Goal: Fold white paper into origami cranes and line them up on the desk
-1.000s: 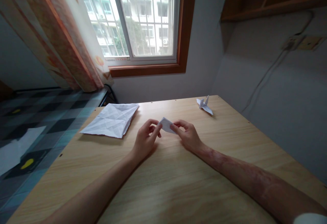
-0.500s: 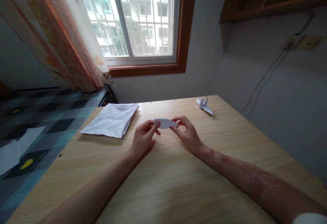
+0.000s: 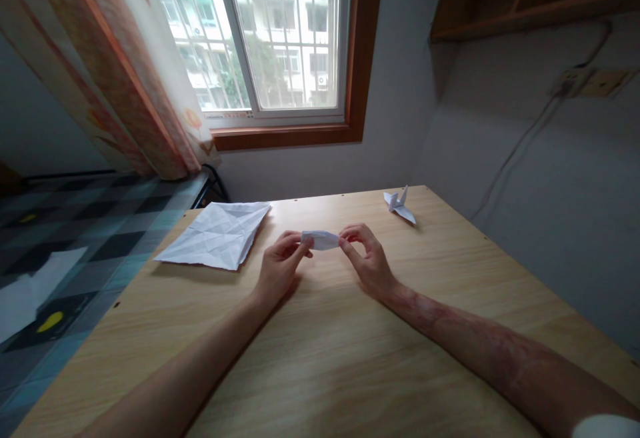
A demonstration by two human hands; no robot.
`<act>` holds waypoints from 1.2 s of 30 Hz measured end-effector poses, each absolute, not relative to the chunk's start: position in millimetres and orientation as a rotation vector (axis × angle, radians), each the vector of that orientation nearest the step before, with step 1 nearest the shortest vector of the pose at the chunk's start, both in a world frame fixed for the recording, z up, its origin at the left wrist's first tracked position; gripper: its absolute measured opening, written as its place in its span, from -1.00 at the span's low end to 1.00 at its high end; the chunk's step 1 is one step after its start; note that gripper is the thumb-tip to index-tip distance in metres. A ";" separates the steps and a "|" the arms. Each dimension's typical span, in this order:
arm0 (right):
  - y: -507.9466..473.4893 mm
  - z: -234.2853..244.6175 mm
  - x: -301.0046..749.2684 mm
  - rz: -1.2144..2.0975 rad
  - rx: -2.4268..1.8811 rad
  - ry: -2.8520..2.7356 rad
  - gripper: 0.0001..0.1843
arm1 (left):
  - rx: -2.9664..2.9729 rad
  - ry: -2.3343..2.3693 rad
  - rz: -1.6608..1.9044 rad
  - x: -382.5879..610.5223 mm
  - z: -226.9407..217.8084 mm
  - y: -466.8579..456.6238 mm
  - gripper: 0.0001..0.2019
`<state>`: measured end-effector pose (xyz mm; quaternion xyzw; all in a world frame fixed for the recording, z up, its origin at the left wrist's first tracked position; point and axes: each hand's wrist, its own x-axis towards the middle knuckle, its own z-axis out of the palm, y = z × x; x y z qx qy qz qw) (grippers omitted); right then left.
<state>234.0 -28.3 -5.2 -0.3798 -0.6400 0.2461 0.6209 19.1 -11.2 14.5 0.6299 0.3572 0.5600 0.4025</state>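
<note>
A small folded piece of white paper (image 3: 321, 239) is held just above the wooden table (image 3: 350, 358), between both hands. My left hand (image 3: 280, 268) pinches its left end with thumb and fingers closed. My right hand (image 3: 367, 258) pinches its right end the same way. The folded piece lies roughly level, narrow and long.
A creased, unfolded white sheet (image 3: 216, 233) lies on the table's far left. A finished white paper crane (image 3: 399, 205) stands at the far right near the wall. Beyond are a barred window (image 3: 270, 31), a patterned curtain (image 3: 125, 78), and a checkered bed cover (image 3: 75, 225) on the left.
The folded paper has turned from a tilted, wider shape to a flatter, narrower one, and both hands have shifted slightly up and away with it.
</note>
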 end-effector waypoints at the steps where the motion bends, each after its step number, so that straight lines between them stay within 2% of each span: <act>1: -28.0 -5.2 234.1 0.564 -0.876 -1.462 -0.86 | 1.585 0.889 1.413 18.9 13.4 -10.8 -0.67; 7: -23.5 -9.1 236.0 0.557 -0.983 -1.393 -0.85 | 1.554 0.831 1.385 15.6 3.5 -6.1 -0.69; 15: -22.9 -11.5 235.2 0.711 -0.961 -1.282 -0.76 | 1.638 0.820 1.393 13.9 -2.6 -3.1 -0.69; 36: -12.3 -23.4 235.5 0.867 -1.018 -1.279 -0.72 | 1.835 0.815 1.446 16.7 4.5 -11.3 -0.95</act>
